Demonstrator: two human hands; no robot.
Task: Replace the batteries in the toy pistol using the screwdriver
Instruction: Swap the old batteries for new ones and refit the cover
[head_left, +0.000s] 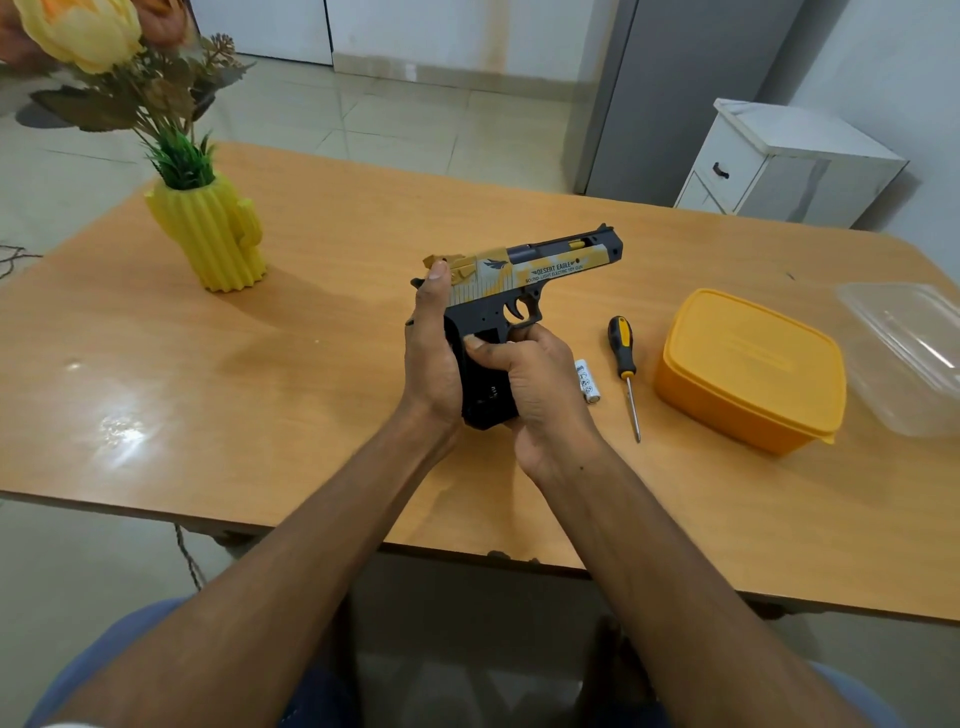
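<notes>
Evidently for access to the grip, both hands held the toy pistol (519, 280) above the table (208, 395): left hand (431, 358) wrapped its rear, right hand (524, 384) clasped the grip; screwdriver (625, 364) and battery (587, 381) lay beside.

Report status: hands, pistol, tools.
Both hands, left and right, grip toy pistol above table. Screwdriver and battery lie untouched beside right hand. Nothing in the way.

One pistol (524, 280), one screwdriver (625, 371), one battery (587, 382), two tubs (orange (748, 369), clear (909, 353)), one vase (213, 234), two hands (431, 358) (524, 384).
</notes>
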